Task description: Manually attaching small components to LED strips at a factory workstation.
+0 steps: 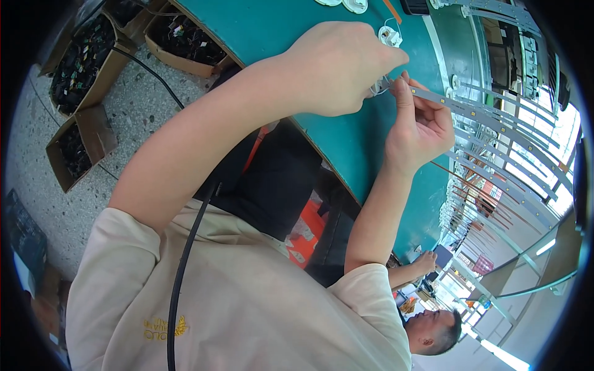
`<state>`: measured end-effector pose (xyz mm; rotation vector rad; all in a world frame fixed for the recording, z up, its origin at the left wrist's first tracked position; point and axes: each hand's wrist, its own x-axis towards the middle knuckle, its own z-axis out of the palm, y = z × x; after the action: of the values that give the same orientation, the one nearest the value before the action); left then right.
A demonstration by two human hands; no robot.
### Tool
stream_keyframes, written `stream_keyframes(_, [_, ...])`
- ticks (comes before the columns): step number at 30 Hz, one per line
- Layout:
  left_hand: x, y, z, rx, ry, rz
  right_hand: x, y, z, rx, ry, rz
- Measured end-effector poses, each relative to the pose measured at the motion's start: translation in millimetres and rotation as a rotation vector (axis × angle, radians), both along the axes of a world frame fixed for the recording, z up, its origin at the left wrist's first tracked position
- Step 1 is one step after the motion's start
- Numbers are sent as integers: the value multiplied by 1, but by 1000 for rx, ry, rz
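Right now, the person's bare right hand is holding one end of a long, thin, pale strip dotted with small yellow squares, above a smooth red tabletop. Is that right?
Not quite: the smooth tabletop is green, not red, as the head view shows. The bare right hand does hold one end of the long, pale, yellow-dotted strip above it.
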<state>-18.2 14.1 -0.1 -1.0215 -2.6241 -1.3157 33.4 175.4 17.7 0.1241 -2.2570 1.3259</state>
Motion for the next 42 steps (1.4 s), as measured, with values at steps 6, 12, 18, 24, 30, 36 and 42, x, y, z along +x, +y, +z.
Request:
stream_keyframes(6, [-1, 0, 2, -3, -22, -17, -1, 3, 0, 57, -13, -22])
stream_keyframes(12, [-2, -1, -1, 32, -6, -20, -2, 0, 2, 16, -56, -34])
stream_keyframes(18, [-1, -2, -1, 39, -15, -15, -2, -2, 1, -17, -63, -35])
stream_keyframes(24, [-2, -2, -2, 28, 1, -12, -2, -5, -2, 136, 17, -23])
stream_keyframes(30, [-3, -2, 3, 1, -24, -33, -4, -3, 0, 228, 21, -21])
stream_keyframes(36, [-4, -2, 3, -15, -54, -36, -2, -2, 1, 246, -8, 5])
stream_keyframes(42, [-3, -2, 5, -9, -53, -41, -2, -4, -2, 165, -5, 18])
